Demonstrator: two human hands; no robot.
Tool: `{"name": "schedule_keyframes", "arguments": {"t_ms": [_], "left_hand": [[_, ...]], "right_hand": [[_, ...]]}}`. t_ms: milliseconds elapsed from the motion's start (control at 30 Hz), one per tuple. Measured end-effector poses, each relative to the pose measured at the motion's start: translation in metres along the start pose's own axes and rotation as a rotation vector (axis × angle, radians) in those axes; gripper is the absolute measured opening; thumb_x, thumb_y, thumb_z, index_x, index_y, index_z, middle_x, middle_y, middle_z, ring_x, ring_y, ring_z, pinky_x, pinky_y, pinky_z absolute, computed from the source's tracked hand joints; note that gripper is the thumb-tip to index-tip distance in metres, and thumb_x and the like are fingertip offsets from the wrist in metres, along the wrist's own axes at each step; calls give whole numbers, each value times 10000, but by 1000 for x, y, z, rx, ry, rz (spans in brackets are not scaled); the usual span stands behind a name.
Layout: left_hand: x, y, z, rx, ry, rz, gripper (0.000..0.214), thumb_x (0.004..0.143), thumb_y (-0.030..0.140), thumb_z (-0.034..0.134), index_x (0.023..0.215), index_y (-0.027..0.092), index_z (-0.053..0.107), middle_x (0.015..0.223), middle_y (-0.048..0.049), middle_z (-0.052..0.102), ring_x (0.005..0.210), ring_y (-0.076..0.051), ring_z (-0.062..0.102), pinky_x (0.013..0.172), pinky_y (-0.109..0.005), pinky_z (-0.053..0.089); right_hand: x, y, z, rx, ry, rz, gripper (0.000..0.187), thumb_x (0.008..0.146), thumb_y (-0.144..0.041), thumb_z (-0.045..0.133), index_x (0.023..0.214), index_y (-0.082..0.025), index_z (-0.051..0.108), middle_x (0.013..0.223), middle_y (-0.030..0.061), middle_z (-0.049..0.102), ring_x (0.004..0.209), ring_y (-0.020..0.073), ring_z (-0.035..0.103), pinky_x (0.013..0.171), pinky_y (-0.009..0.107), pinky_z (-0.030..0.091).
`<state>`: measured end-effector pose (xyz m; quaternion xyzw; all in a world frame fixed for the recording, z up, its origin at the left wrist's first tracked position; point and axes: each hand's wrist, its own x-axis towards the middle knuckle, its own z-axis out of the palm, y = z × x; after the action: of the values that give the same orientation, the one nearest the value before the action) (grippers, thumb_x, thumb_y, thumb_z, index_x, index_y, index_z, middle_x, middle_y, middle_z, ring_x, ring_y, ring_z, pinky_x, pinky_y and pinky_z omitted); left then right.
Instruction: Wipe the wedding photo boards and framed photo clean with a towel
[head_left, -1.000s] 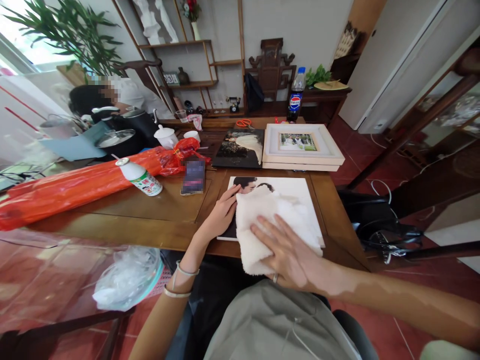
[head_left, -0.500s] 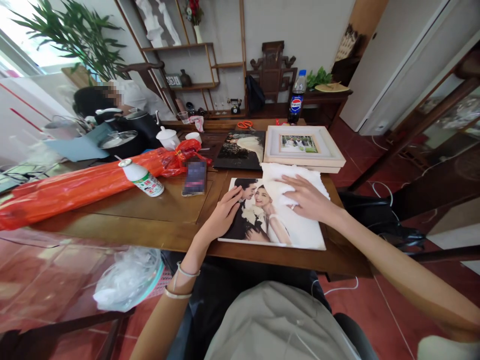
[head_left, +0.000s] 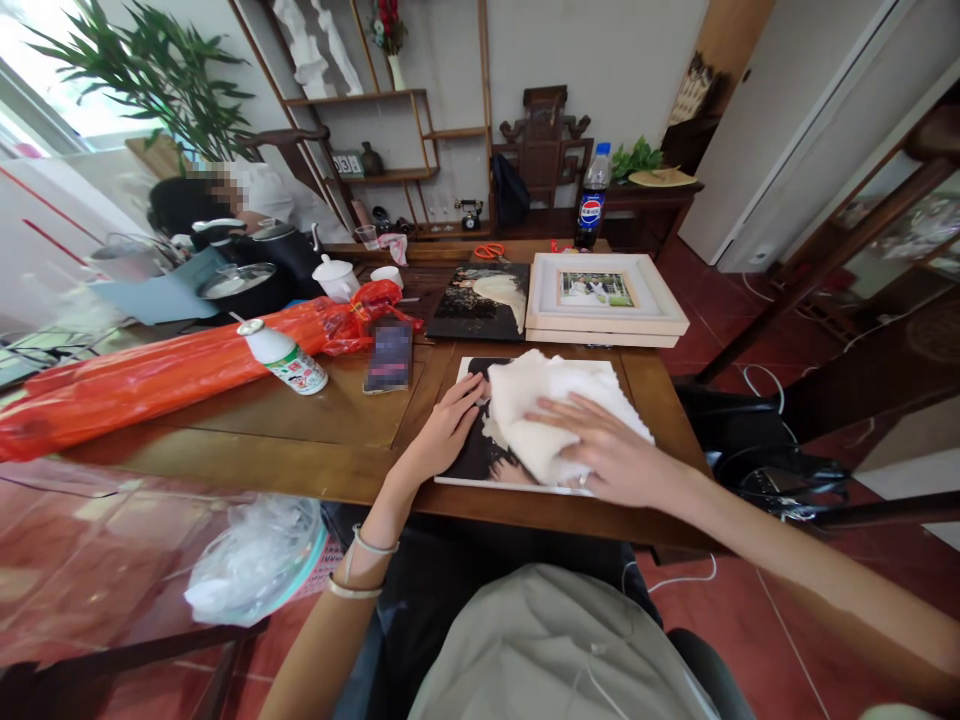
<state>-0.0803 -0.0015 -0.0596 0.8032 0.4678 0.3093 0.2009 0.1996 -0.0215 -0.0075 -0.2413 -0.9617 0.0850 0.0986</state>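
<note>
On the table's near edge lies a photo print panel (head_left: 472, 460) showing a couple. My left hand (head_left: 448, 425) rests on the panel's left side, fingers stretched out, holding nothing. A white cloth (head_left: 525, 400) is spread over the middle and right of the panel and hides much of the picture. My right hand (head_left: 604, 450) presses on the cloth, with folds of it bunched under the fingers. Behind the panel are a dark photo panel (head_left: 469, 305) and a pale framed picture (head_left: 652, 290).
Left on the wooden table (head_left: 330, 440) are a phone (head_left: 388, 355), a white bottle (head_left: 285, 358) and a long red plastic-wrapped bundle (head_left: 172, 365). Farther back stand a teapot (head_left: 336, 275), orange-handled scissors (head_left: 491, 251) and a cola bottle (head_left: 592, 200). A person (head_left: 277, 195) sits at the far left.
My right hand has slid the white cloth toward me and to the left, from the panel's upper right over its middle. My left hand stays where it was.
</note>
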Motion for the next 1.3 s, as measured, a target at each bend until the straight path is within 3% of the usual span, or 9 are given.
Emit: {"name": "schedule_keyframes", "arguments": {"t_ms": [167,267,367,500,667,767,1067,1167,1300], "left_hand": [[0,0,1,3,0,-7,436,996,289,336,1403,205,467,1520,-92,393,1437,-220,304,1189,-430,244],[0,-1,2,7,-1,-15,439,994,286,339,1406,206,464,1521,-91,392,1435,-219,308,1188,-431,246],[0,-1,3,5,7,-10,438,995,287,336,1404,203,467,1519,-92,395,1435,-220,307,1188,-436,247],[0,-2,4,4,15,3,437,991,284,337,1392,190,483,1513,-104,402,1432,-228,313,1189,-447,251],[-1,-3,2,-10,1,11,459,980,235,313,1412,183,458,1524,-107,382,1441,-218,293,1190,-450,247],[-1,-3,1,-7,-7,7,456,980,248,322,1411,187,459,1524,-102,383,1442,-215,291,1194,-440,239],[0,-1,3,13,5,-4,442,996,301,333,1400,186,471,1515,-103,398,1432,-221,315,1188,-423,250],[0,-3,4,17,10,-4,439,997,297,332,1399,191,473,1511,-104,402,1431,-225,316,1183,-429,259],[-1,-6,6,22,20,10,438,996,286,332,1399,188,475,1506,-113,408,1429,-235,316,1180,-447,263]], "right_hand": [[-5,63,-9,-86,137,185,333,686,-12,526,922,-149,718,1469,166,447,1396,307,349,1133,567,269],[-9,71,-8,-127,162,198,321,691,-14,536,920,-143,720,1459,173,458,1389,322,357,1126,582,269],[-13,49,-5,-142,129,146,342,656,-9,551,904,-154,737,1477,148,441,1404,341,322,1134,605,229],[-20,-8,1,-83,12,76,334,626,-22,571,857,-172,761,1501,126,410,1421,355,275,1154,606,169],[-24,-51,9,-6,-68,-83,250,693,-79,578,808,-205,761,1552,46,337,1456,312,188,1179,576,105],[-19,-43,9,11,-45,-60,277,672,-71,576,824,-212,760,1541,48,359,1448,305,219,1178,575,115],[-23,46,-3,-111,174,254,321,685,-21,528,905,-150,724,1457,160,466,1400,318,339,1129,587,271],[-28,31,0,-159,137,248,333,662,-19,529,894,-149,730,1472,155,449,1404,336,325,1127,611,251],[-30,-27,8,-110,38,162,335,637,-44,569,896,-152,752,1503,148,403,1409,367,297,1147,602,208]]}}
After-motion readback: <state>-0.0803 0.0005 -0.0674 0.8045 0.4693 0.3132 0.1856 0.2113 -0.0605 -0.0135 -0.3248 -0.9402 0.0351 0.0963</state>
